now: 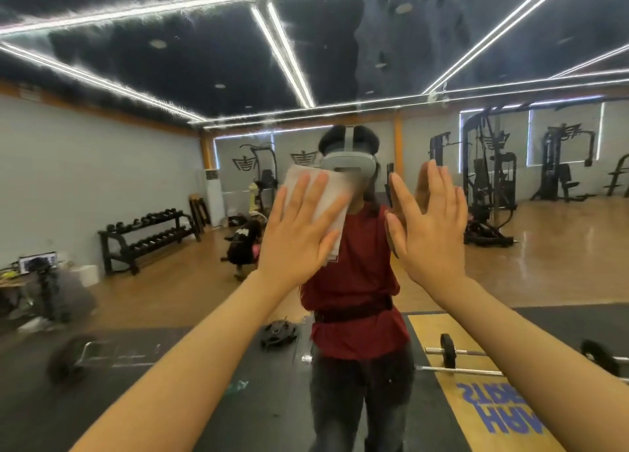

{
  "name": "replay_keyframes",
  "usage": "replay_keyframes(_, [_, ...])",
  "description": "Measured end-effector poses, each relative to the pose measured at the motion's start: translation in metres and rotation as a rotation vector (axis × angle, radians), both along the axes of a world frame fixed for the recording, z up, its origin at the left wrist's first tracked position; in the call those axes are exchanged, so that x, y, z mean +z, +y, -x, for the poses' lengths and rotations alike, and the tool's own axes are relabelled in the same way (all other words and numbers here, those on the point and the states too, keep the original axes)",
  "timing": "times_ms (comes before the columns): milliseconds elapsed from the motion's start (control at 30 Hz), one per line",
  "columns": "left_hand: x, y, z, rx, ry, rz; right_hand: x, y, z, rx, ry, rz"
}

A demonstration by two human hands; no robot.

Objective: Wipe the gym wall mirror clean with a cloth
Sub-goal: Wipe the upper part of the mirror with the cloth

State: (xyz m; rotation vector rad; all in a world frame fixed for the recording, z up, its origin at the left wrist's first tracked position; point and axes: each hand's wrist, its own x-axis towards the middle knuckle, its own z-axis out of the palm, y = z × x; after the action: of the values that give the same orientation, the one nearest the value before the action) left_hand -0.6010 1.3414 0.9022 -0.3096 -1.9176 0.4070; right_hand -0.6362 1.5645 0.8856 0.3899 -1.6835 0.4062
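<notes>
Left hand [299,233] is pressing the white cloth [316,196] flat against the mirror [102,165], fingers spread wide; right hand [429,233] is touching the glass beside it, open-palmed, holding nothing.

The head camera faces the mirror [102,165] straight on at arm's reach (one view only).

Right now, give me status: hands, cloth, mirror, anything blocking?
Left hand flat, fingers straight, pressing the white cloth on the mirror. Right hand open, fingers at the glass, holding nothing. Smears on the upper glass. Nothing blocking.
</notes>
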Motion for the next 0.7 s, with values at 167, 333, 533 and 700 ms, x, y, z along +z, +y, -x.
replay_keyframes(167, [-0.025,-0.07,-0.013,0.065,-0.016,-0.283,-0.015,-0.014,0.0,-0.012,-0.004,-0.053])
replay_keyframes(333, [-0.028,-0.045,-0.009,0.056,0.028,-0.479,-0.018,-0.016,0.0,-0.031,0.0,-0.073])
replay_keyframes(533, [-0.061,-0.008,-0.001,-0.002,-0.042,-0.189,-0.02,-0.016,0.002,-0.031,0.0,-0.072])
replay_keyframes(700, [-0.067,-0.063,-0.013,0.067,-0.018,-0.428,-0.025,-0.02,-0.009,-0.015,-0.01,-0.094])
